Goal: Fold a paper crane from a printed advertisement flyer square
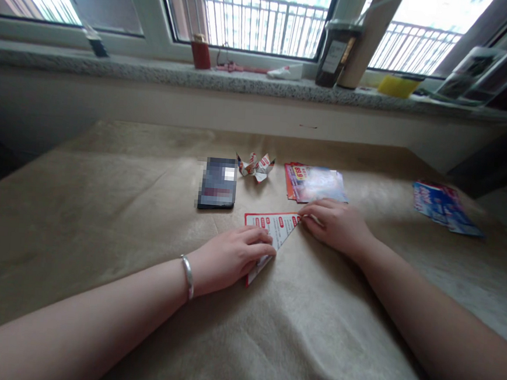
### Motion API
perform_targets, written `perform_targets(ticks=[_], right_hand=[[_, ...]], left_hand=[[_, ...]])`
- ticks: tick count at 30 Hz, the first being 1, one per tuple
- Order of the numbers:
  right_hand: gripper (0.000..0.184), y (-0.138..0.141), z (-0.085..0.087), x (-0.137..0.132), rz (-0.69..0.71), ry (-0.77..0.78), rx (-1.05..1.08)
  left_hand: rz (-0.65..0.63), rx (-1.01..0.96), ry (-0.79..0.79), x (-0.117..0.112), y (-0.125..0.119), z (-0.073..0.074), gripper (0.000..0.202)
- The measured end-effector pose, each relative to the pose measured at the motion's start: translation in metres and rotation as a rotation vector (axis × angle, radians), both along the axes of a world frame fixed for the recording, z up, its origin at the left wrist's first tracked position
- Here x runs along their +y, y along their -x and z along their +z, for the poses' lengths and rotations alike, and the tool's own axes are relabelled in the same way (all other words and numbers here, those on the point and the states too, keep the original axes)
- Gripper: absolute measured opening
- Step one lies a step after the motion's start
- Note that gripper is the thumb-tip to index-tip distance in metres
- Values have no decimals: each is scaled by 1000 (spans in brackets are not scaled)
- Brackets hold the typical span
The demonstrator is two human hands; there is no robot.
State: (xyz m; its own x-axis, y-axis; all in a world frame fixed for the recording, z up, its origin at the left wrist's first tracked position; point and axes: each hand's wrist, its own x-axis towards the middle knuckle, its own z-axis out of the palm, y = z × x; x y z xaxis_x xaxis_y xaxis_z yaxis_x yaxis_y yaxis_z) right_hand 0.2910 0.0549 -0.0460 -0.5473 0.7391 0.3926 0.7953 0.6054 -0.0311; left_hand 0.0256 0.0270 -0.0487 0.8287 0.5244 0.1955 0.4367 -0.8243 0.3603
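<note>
A printed sheet of paper (282,230), white with red edging, lies folded into a triangle on the covered table. My left hand (237,250) rests flat over its lower left part, fingers stretched across the print. At the triangle's upper right corner, my right hand (332,222) pinches the tip between thumb and forefinger. Just beyond the sheet stands a folded paper figure (257,168) with pointed tips. To its left is a dark flat rectangular object (219,182), its face blurred out. A stack of colourful leaflets (317,185) lies behind my right hand.
More blue and red leaflets (447,208) lie at the table's right. The brown table cover (102,213) has creases. Along the stone windowsill (148,71) stand a red container (200,52), a dark lidded container (334,54) and a yellow item (397,85).
</note>
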Motion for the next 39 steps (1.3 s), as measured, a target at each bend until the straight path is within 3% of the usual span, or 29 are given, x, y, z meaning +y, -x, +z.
perform_targets(ticks=[3, 7, 13, 16, 20, 25, 39], right_hand=[[19, 11, 1, -6, 275, 146, 82], [20, 20, 0, -10, 382, 258, 130], [20, 19, -1, -10, 373, 206, 60], [21, 21, 3, -14, 335, 138, -12], [22, 23, 8, -19, 281, 66, -107], [22, 30, 14, -26, 215, 64, -159], [21, 44, 4, -24, 288, 81, -7]], left_hand=[[5, -20, 19, 1, 0, 0, 29], [2, -59, 58, 3, 0, 1, 28], [-87, -52, 71, 1, 5, 11, 22], [-106, -38, 28, -2, 7, 16, 28], [-38, -12, -83, -3, 8, 16, 18], [72, 3, -238, 2, 11, 13, 24], [6, 87, -356, 9, 5, 9, 26]])
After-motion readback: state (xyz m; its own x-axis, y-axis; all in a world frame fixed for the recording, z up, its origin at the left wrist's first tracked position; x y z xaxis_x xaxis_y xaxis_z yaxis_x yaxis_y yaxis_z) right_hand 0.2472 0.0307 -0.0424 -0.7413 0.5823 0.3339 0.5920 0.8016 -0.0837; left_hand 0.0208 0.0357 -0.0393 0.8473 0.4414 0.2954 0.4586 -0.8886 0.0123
